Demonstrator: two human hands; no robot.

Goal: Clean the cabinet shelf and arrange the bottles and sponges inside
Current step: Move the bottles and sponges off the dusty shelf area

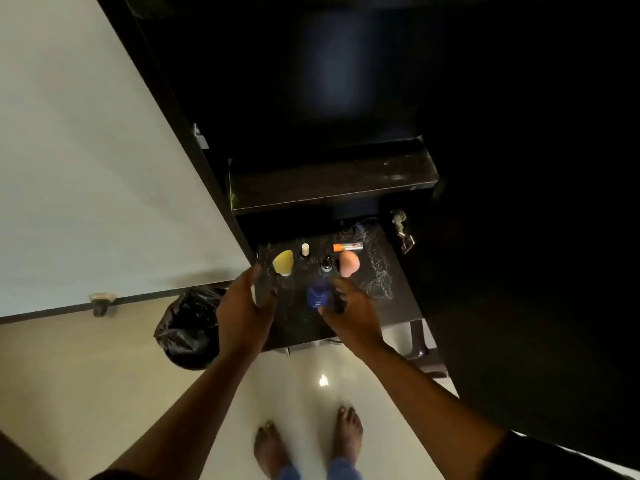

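dark dusty shelf (374,268), right hand (349,308) grip round blue bottle (317,295), left hand (242,306) grip unclear

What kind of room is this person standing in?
Probably a bedroom or dressing area at home: a dark cabinet shelf holds a yellow makeup sponge, a pink sponge and a blue bottle, above a glossy tiled floor with a black bin bag.

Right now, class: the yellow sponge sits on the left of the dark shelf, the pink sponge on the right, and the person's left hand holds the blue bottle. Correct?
Not quite. The head view shows the right hand holding the blue bottle; the left hand does not. The yellow sponge and pink sponge are as stated.
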